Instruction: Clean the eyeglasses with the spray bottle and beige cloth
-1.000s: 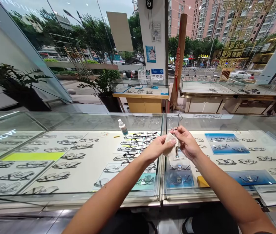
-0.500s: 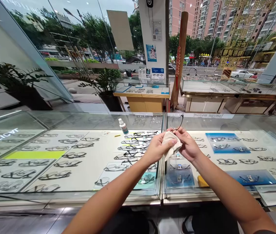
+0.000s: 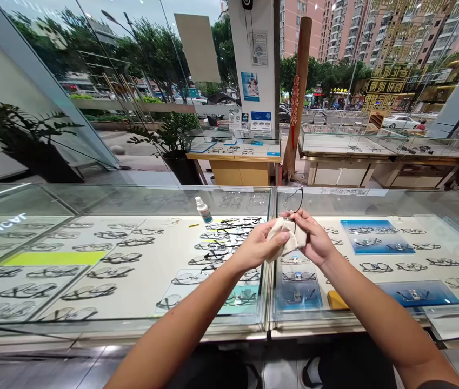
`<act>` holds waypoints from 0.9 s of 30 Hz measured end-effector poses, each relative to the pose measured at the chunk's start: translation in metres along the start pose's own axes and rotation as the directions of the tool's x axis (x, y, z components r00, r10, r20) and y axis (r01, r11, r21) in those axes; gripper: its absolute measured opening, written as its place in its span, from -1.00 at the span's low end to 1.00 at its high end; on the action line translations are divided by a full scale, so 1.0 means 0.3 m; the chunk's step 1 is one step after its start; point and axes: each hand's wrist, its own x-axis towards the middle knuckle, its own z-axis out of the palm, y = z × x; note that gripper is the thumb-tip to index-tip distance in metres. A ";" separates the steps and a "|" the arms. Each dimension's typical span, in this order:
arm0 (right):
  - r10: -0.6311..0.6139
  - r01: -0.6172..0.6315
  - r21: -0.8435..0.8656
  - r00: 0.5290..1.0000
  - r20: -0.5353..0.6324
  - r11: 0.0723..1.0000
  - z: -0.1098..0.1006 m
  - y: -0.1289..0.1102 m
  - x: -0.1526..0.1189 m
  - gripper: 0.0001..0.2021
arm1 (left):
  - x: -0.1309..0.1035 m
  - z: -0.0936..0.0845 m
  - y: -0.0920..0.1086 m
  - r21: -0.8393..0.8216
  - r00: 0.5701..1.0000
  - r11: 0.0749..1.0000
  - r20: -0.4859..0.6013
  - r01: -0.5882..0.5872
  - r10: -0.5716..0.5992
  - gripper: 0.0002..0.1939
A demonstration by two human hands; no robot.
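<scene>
Over the glass counter, my left hand [image 3: 262, 246] is closed on a pale cream cloth [image 3: 290, 237], its thumb pressing into the folds. My right hand [image 3: 312, 235] pinches a pair of eyeglasses [image 3: 293, 200] at the cloth's right edge. One lens with a thin dark rim stands up above my fingers; the rest of the glasses is hidden by the cloth and hands. A white spray bottle [image 3: 204, 210] with a printed label stands on the counter to the left of my hands.
The glass display counter [image 3: 270, 319] holds rows of eyeglasses on white, blue and yellow-green panels. A wooden post [image 3: 297, 97], a potted plant [image 3: 176, 140] and more display cases [image 3: 345, 146] stand beyond it, before large windows.
The cloth has opened out and spread to the right under my right fingers. The lens above my hands has shifted slightly; both hands stay in nearly the same spot.
</scene>
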 end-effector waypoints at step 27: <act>-0.104 0.179 -0.559 0.981 0.164 0.809 -0.021 -0.012 -0.014 -0.65 | 0.023 -0.065 0.033 0.075 0.979 0.994 -0.185 -0.075 0.087 -0.32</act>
